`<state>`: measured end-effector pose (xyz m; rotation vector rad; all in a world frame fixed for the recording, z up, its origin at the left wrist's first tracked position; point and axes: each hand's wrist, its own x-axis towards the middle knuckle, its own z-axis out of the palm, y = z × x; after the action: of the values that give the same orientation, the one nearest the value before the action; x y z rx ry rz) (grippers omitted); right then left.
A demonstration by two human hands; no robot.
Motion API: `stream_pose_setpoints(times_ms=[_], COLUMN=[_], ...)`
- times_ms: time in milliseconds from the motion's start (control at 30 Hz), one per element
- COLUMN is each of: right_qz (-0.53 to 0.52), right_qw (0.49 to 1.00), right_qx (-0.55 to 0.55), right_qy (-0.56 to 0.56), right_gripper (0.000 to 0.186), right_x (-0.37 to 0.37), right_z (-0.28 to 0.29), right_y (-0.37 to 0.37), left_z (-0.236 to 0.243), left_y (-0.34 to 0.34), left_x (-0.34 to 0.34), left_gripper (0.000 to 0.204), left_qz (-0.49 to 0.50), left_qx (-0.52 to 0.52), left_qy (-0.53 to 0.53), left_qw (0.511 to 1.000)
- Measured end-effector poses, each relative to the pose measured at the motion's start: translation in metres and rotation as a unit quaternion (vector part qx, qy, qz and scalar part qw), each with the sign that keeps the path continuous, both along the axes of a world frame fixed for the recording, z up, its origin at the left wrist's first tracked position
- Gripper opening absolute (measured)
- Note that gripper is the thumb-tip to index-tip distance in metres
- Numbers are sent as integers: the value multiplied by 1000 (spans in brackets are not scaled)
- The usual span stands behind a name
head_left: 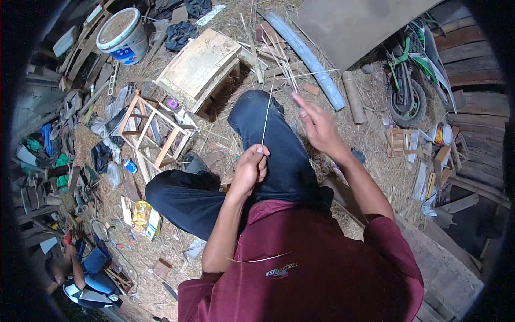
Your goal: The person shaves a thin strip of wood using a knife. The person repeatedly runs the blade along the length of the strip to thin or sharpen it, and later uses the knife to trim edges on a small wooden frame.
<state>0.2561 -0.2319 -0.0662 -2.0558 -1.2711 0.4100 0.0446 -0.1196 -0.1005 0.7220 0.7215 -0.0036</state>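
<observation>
My left hand [250, 170] is closed around the lower end of a thin wooden stick [266, 121], which points up and away over my knee. My right hand [320, 127] is raised to the right of it, fingers stretched out and apart from that stick. Just beyond its fingertips, several thin sticks [284, 67] lean in a loose bunch; whether the fingers touch them I cannot tell. A curved thin sliver [258, 258] lies across my shirt front.
A pale wooden box [201, 67] and a small wooden frame [155, 131] lie ahead left, near a white bucket [122, 36]. A grey-blue pole [307, 59] and a motorbike [406, 86] are ahead right. Another person [80, 276] sits at lower left. Straw covers the floor.
</observation>
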Motion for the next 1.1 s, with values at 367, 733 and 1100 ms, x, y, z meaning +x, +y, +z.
stream_pose_setpoints(times_ms=[367,733,1100], right_qz=[145,129,91], right_qw=[984,988,983], right_qx=[-79,-85,-136], right_qy=[-62,-8,-79], right_gripper=[55,58,56], right_x=[-20,-25,-29], right_z=[-25,-40,-32], right_y=[9,15,14], left_z=[-1,2,13], left_y=[-4,-9,-32], left_x=[1,-20,-74], left_gripper=[22,19,25], left_qz=[22,37,48], left_qx=[-19,-4,-19], left_qy=[-6,4,25], left_qw=[1000,999,998])
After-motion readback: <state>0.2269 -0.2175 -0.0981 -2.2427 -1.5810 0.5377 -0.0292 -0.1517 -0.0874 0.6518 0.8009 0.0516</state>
